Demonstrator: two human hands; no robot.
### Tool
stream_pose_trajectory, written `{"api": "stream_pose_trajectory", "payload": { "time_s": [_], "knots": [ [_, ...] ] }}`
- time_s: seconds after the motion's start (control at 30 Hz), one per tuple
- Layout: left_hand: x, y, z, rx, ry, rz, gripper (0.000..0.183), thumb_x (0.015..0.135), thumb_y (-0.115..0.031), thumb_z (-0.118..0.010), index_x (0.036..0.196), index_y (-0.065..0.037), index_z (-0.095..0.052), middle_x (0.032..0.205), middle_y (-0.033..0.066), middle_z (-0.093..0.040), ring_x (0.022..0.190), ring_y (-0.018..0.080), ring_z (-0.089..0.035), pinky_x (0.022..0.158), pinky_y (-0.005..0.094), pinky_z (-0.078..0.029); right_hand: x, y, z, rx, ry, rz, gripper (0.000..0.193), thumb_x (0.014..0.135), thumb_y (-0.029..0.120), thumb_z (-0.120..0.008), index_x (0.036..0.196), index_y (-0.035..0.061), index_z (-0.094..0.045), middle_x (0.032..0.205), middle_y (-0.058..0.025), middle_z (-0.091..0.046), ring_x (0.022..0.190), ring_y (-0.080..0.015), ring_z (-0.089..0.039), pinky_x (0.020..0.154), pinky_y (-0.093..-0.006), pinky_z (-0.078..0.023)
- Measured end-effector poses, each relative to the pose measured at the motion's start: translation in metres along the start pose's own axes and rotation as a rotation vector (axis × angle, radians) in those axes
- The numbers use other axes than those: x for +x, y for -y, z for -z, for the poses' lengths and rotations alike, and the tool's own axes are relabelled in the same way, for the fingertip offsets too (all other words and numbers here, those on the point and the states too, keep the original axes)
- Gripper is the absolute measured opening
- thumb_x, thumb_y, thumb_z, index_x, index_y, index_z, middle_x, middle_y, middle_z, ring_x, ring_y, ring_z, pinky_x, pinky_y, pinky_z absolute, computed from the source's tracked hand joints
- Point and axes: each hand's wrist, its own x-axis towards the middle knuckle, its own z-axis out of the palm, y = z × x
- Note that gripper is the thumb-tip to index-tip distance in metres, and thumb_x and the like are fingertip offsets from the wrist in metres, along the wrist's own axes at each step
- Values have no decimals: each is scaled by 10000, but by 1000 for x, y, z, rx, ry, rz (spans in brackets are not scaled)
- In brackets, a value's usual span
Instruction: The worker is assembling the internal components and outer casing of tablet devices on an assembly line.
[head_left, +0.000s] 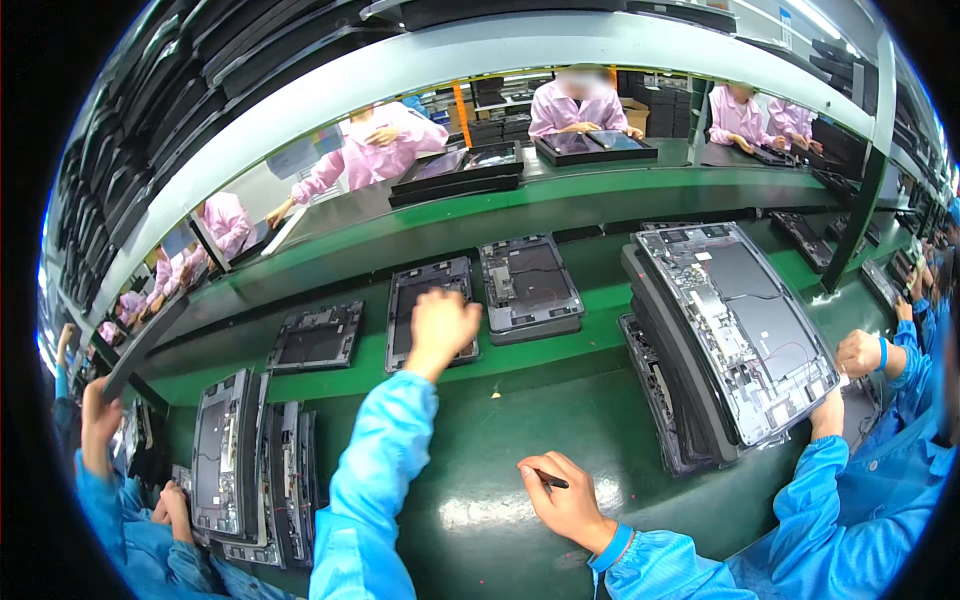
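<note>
Right hand (568,500) pinches a dark pen; left hand (440,325), half-closed, touches an opened tablet (430,310)

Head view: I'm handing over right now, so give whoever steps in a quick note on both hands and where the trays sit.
Left hand: stretched forward, resting on the open device tray on the green belt; grip not clear.
Right hand: on the dark green bench, pinching a thin black tool.
Similar trays lie either side on the belt: one left, one right.
Stacks of opened units lean at bench left and right; a co-worker's hand is on the right stack.
How much work is finished cannot be told.
</note>
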Motion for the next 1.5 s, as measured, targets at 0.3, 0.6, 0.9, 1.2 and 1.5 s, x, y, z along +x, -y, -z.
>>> {"api": "stream_pose_trajectory", "payload": {
  "time_s": [0.3, 0.6, 0.9, 1.2, 1.5],
  "knots": [
    [31, -74, -66, 221, 42, 224, 976, 847, -795, -571, 1201, 105, -704, 1470, 244, -464, 1351, 406, -379, 1112, 554, -280, 0, 5, 0, -10, 27, 52, 43, 953, 118, -688, 982, 90, -700, 866, -67, -687, 752, -272, -685, 621, -377, -546],
    [12, -74, -30, -893, -26, 389, 763, 934, -289, -746, 1434, 86, -310, 1378, 325, -538, 1146, 414, -627, 1010, 439, -493, -3, 3, -3, 208, -15, -144, 106, 1001, 106, -643, 1011, 21, -705, 966, -130, -698, 830, -252, -693, 735, -330, -541],
    [-205, -39, -21, -1195, 177, 231, 504, 1080, -183, -477, 1558, -76, -360, 1377, 206, -468, 1208, 339, -569, 929, 397, -576, 17, -2, 25, 345, -334, -198, 223, 1099, 191, -486, 1057, 23, -626, 926, -20, -584, 819, -102, -523, 771, -273, -449],
    [-388, -103, 21, -1315, 540, 36, 803, 1035, -99, -572, 1669, -150, -83, 1287, 174, -347, 976, 221, -688, 847, 337, -606, -36, 18, 54, 162, -21, -258, 217, 1077, 167, -514, 1023, 5, -648, 853, -30, -576, 828, -109, -531, 764, -276, -442],
    [-391, 21, 93, -471, 55, 50, 1259, 649, -355, -948, 1616, -28, -212, 1625, 287, -257, 1481, 474, -290, 1219, 555, -252, -61, 35, 83, 165, -34, -366, 267, 1098, 269, -517, 1041, 54, -664, 890, -1, -615, 880, -75, -539, 831, -250, -427]
  ]
}}
